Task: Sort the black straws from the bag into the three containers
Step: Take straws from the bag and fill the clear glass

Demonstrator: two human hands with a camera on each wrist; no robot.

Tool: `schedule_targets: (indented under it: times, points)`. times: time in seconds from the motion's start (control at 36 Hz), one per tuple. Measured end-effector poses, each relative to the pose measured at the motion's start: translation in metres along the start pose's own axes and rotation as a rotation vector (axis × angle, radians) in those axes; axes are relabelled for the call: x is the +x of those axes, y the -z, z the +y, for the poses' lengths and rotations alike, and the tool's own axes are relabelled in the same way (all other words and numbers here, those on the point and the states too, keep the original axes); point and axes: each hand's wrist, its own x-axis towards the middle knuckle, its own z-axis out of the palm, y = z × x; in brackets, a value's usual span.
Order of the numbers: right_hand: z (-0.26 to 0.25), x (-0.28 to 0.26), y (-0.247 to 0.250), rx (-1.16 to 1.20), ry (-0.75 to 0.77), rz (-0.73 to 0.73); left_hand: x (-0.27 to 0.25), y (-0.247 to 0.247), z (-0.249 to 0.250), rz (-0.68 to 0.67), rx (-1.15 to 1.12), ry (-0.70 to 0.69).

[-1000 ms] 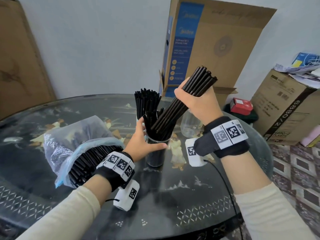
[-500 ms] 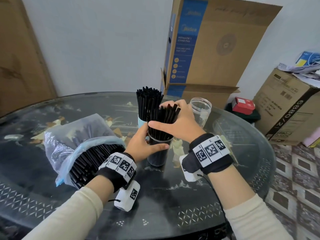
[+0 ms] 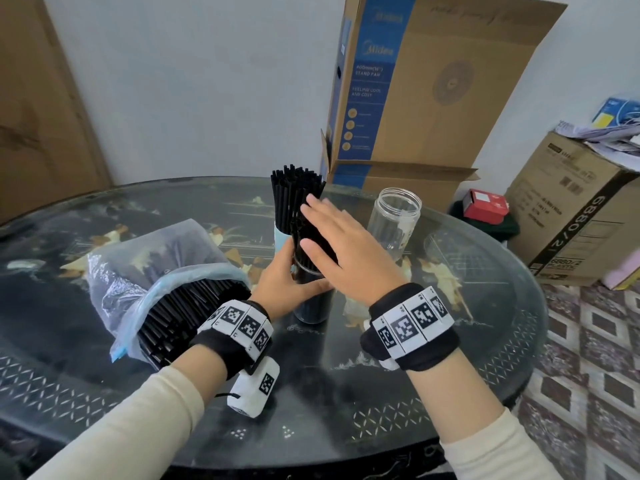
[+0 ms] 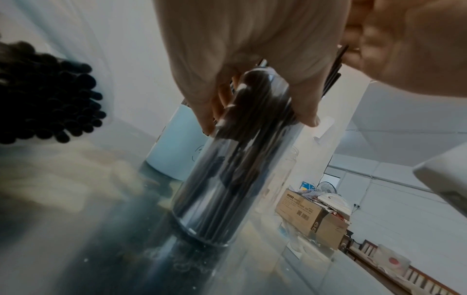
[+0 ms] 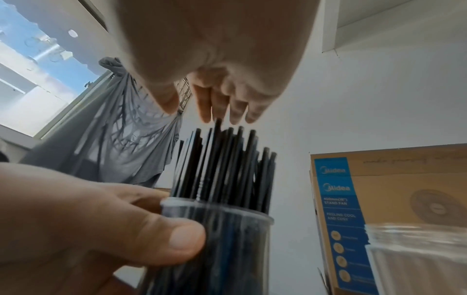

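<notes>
A second ago the right hand held a bundle of black straws above the middle jar; now that bundle stands inside this jar, and the hand is open, with straight fingers just over the straw tips and holding nothing. The left hand is curled around the jar, thumb in front, and keeps it steady on the bench. Behind it, the light blue cup is already full of straws. The clear jar on the right, far side has no straws in it. The bag on the left holds many straws. I judge the second container is about filled, so the next bundle should go to the clear jar.
</notes>
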Motion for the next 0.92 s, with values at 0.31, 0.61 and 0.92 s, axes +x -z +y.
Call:
schedule_targets:
  times: [0.31,0.61,0.92]
  points:
    - [-0.015,0.004,-0.005,-0.102,-0.014,-0.062,-0.017,0.017,-0.006,-0.058,0.140,0.042]
    - [-0.074,0.007,-0.057,0.479,-0.017,-0.002,-0.064,0.126,-0.003,0.303,0.456,-0.090]
    - [-0.121,0.034,-0.141,0.277,-0.041,-0.553,-0.073,0.183,-0.027,-0.032,0.623,0.164]
